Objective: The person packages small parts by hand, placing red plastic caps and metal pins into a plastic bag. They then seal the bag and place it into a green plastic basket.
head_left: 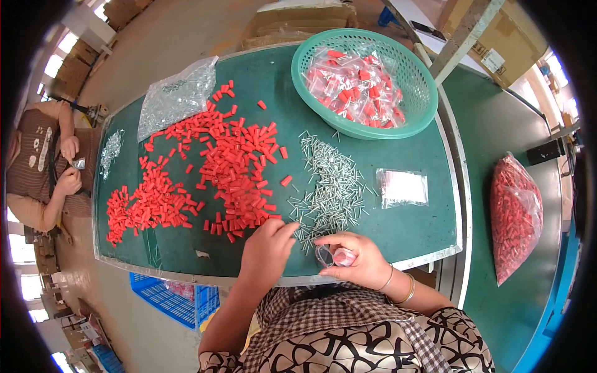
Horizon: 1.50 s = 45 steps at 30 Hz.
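My left hand (267, 247) is at the near left edge of a pile of silver screws (333, 186), its fingertips pinched together among them. What that pinch holds, if anything, is too small to make out. In my right hand (364, 261) is a small clear plastic bag (324, 256), its mouth held apart toward the left hand. Something reddish (343, 256) shows inside the bag, partly covered by the fingers. Left of the screws spreads a large heap of red plastic plugs (233, 177). A stack of small clear bags (403, 188) lies right of the screws.
A green basket (305, 102) of filled bags stands at the back right. A large clear bag (174, 99) lies at the back left. On the right-hand bench rests a big sack of red plugs (516, 217). Another person (46, 161) sits at the left; a blue crate (161, 301) is below.
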Motion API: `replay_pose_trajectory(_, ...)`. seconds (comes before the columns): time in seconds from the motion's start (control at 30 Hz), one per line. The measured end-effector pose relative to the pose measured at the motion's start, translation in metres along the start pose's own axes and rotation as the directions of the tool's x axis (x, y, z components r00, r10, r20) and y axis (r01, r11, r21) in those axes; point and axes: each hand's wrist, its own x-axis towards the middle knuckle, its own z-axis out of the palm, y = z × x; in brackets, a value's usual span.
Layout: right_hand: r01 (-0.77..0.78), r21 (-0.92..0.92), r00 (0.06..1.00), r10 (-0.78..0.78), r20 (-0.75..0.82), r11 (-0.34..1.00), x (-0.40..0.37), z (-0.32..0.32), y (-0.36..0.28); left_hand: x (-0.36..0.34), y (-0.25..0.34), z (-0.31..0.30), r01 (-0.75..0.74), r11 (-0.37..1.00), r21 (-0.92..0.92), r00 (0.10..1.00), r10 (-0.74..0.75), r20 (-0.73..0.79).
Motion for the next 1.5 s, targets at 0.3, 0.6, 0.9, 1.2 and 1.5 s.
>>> replay_pose_trajectory(0.3,-0.009,0.009,0.999,0.009,-0.031,1.000,-0.005,0.000,-0.001,0.019,0.000,0.009,-0.170,0.935,0.311,0.979,0.123,0.164)
replay_pose_trajectory(0.6,-0.044,-0.007,0.998,0.044,-0.046,0.999,-0.012,-0.002,-0.005,0.031,-0.009,0.017,-0.248,0.903,0.352,0.967,0.206,0.152)
replay_pose_trajectory(0.9,-0.049,-0.005,0.994,0.048,-0.101,0.999,-0.011,0.001,0.000,0.026,-0.012,-0.004,0.506,0.424,-0.751,0.848,-0.402,0.346)
replay_pose_trajectory(1.2,-0.034,-0.030,0.995,0.031,-0.094,0.999,0.001,0.005,-0.003,0.016,-0.019,-0.002,0.471,0.022,-0.882,0.812,-0.403,0.423)
replay_pose_trajectory(1.5,-0.078,-0.003,0.992,0.077,-0.104,0.997,0.008,0.007,-0.005,-0.002,0.018,-0.003,0.174,0.699,-0.694,0.978,-0.207,0.036)
